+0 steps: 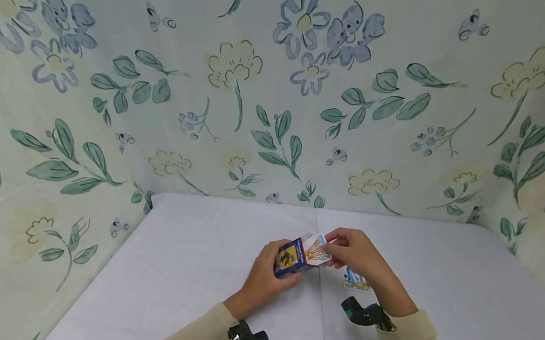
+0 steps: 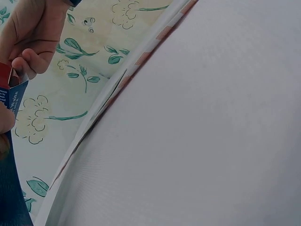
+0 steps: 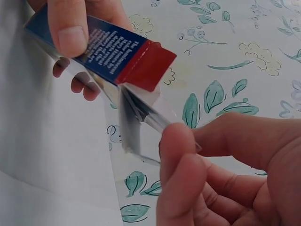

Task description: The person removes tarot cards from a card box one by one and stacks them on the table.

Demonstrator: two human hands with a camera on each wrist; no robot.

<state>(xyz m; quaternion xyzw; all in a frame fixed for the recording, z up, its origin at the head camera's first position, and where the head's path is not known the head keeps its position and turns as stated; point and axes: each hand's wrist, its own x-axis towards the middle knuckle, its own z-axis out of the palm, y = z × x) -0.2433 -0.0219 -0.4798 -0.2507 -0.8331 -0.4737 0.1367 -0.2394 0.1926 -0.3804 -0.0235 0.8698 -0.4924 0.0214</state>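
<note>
A dark blue card box (image 1: 290, 259) with a yellow picture on its front is gripped in my left hand (image 1: 263, 271), tilted above the table. From its open end sticks out a picture card (image 1: 315, 249) showing a fan of staves. My right hand (image 1: 355, 250) pinches that card between thumb and fingers. In the right wrist view the box's red flap (image 3: 153, 66) stands raised, and thin card edges reach from the opening to the fingertips; how many cards are held cannot be told. The left wrist view catches only part of the blue box (image 2: 18, 96).
Another picture card (image 1: 355, 281) lies on the white-covered table (image 1: 196, 248), partly hidden by my right forearm. Wrist cameras (image 1: 249, 337) sit on both wrists. A flowered cloth (image 1: 275, 104) hangs behind the table's far edge and along the sides.
</note>
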